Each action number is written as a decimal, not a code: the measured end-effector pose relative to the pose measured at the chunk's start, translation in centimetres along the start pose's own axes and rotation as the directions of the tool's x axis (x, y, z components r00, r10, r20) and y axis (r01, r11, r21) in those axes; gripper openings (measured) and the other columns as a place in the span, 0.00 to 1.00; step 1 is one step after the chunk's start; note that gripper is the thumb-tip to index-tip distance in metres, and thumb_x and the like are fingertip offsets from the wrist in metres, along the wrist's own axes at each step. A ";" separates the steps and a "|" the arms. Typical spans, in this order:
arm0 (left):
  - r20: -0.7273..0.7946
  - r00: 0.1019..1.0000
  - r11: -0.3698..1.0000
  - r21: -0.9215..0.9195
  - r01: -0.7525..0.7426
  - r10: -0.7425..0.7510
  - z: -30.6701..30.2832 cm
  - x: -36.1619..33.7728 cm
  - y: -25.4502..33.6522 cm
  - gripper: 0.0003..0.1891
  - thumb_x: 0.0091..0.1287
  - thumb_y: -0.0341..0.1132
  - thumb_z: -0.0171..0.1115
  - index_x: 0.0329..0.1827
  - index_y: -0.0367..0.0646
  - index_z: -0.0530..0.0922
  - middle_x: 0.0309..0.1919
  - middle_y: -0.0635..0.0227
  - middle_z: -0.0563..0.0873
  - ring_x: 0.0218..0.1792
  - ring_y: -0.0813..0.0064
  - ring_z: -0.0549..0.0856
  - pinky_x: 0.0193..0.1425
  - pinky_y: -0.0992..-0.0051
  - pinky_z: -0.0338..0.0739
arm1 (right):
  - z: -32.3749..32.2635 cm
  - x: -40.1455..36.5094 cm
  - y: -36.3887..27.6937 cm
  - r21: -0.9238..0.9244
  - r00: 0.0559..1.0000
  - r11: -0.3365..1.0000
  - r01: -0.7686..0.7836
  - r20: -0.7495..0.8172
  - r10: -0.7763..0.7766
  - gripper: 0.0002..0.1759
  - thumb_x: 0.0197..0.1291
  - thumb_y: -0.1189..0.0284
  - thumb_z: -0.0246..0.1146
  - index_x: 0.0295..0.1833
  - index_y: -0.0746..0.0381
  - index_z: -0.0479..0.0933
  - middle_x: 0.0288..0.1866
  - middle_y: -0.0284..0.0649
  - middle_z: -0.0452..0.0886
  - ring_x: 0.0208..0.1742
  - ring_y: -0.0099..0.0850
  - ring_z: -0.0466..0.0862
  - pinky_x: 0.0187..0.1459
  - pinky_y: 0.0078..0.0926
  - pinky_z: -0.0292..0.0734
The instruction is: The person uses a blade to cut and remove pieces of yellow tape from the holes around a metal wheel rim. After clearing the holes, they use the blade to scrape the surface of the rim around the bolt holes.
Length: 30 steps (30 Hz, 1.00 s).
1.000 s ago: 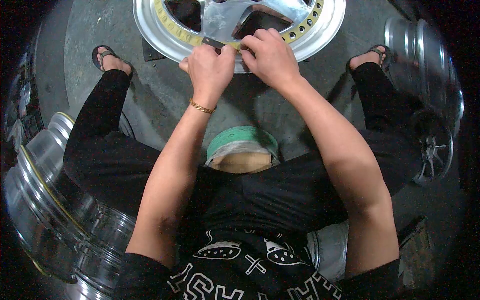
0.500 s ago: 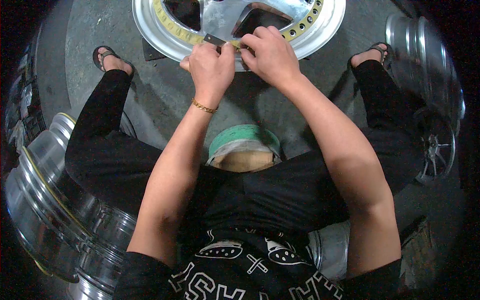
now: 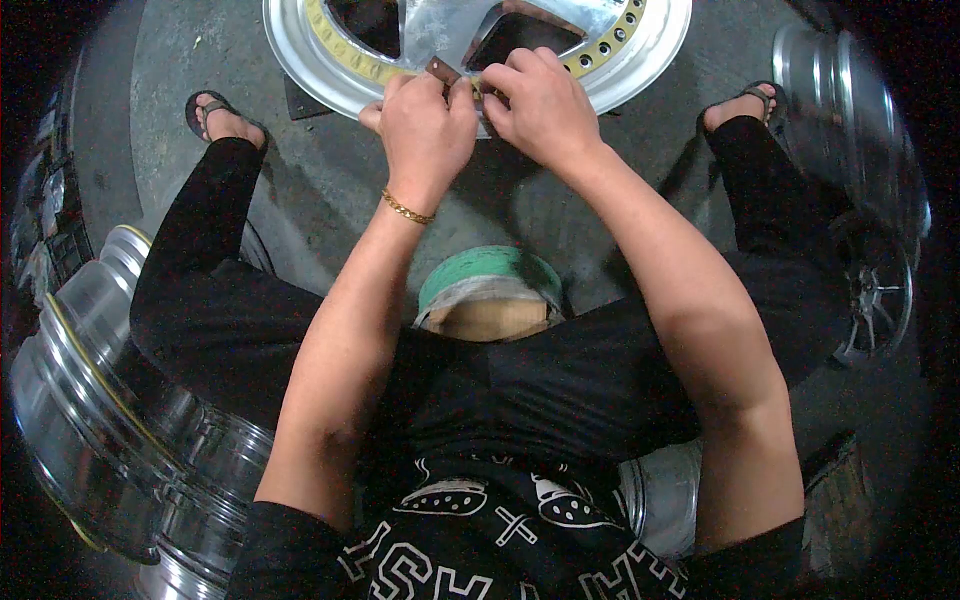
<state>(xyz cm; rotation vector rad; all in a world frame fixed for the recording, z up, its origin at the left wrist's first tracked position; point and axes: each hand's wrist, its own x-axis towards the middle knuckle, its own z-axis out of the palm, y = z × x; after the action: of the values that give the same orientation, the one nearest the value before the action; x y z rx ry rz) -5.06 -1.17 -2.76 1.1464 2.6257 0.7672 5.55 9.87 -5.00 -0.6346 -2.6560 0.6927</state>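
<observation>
A polished alloy wheel rim [image 3: 300, 50] lies flat on the concrete floor in front of me, with a yellow-taped ring of bolt holes [image 3: 345, 55] around its spokes. My left hand [image 3: 425, 125], with a gold bracelet at the wrist, grips a small dark flat piece [image 3: 442, 70] against the near edge of that ring. My right hand [image 3: 545, 100] is closed right beside it, fingertips pressed on the same spot of the rim. What the right fingers pinch is hidden.
I squat over a green-topped stool [image 3: 485, 280], feet in sandals on either side. A stack of shiny rim barrels [image 3: 110, 400] lies at lower left. More rims [image 3: 860, 170] stand at right. A dark block [image 3: 300, 100] sits under the wheel.
Both hands have shifted slightly up along the rim. The dark piece in my left hand has tilted and moved to the right, closer to my right fingers.
</observation>
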 end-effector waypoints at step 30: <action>0.041 0.997 0.996 0.057 -0.072 0.070 -0.5 0.6 -0.4 0.14 0.68 0.46 0.63 0.39 0.47 0.89 0.31 0.60 0.88 0.43 0.57 0.85 0.52 0.54 0.69 | 0.0 -0.1 0.1 0.000 1.000 1.000 0.011 0.009 -0.011 0.09 0.56 0.66 0.68 0.40 0.56 0.87 0.38 0.38 0.82 0.47 0.41 0.82 0.50 0.42 0.82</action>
<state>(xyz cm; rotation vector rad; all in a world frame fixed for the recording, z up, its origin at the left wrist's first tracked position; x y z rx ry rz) -5.92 -1.12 -2.55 1.2633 2.6035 0.6781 5.66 9.86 -5.07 -0.6173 -2.6655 0.6942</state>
